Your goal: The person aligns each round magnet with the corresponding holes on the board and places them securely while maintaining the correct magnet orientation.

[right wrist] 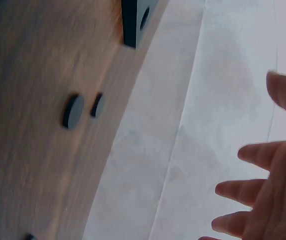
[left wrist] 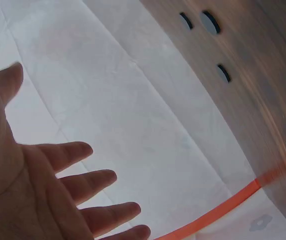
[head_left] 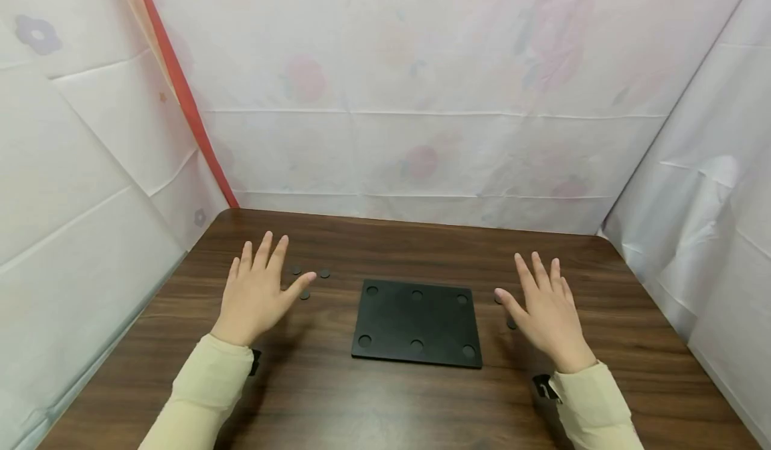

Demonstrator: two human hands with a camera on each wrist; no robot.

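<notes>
Between my two hands a flat black board (head_left: 415, 319) lies on the table, with several round recesses along its long sides; its corner (right wrist: 130, 25) shows in the right wrist view. My left hand (head_left: 255, 296) is spread with straight fingers above the table, holding nothing. Close by it lie small dark discs, one near disc (head_left: 304, 295) and one farther disc (head_left: 325, 274). Fingers apart and palm bare, my right hand (head_left: 548, 313) hovers right of the board. A dark disc (head_left: 512, 324) lies by its thumb, and another disc (right wrist: 97, 105) shows in the right wrist view.
The brown wooden table (head_left: 385, 403) has rounded far corners. White patterned cloth (head_left: 373, 88) hangs behind it and along both sides. A red strip (head_left: 187, 95) runs down at the back left corner. Both wrists wear dark devices under light sleeves (head_left: 213, 373).
</notes>
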